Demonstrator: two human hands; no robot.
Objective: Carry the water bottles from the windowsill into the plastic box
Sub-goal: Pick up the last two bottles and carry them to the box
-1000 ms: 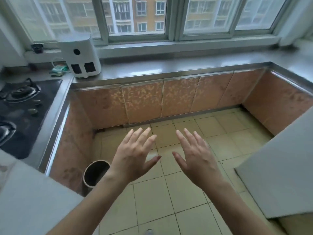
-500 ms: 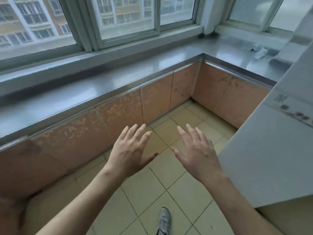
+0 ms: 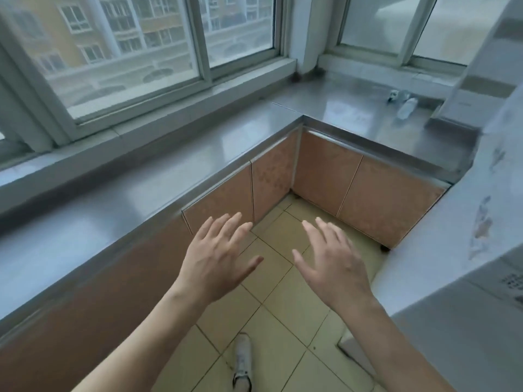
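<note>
left hand (image 3: 218,258) spread, empty, over floor (image 3: 285,306) | right hand (image 3: 331,264) spread, empty | bottles (image 3: 403,104) lying on far counter (image 3: 353,114) under right window (image 3: 396,24), well apart from hands | white appliance (image 3: 467,250) juts in at right | shoe (image 3: 242,360) below hands

No legible text, label or number anywhere.

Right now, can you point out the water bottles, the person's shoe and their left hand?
water bottles (image 3: 405,106): head view, on the clear lying bottle's body.
shoe (image 3: 242,360): head view, on the white upper.
left hand (image 3: 218,258): head view, on the back of the hand.
</note>
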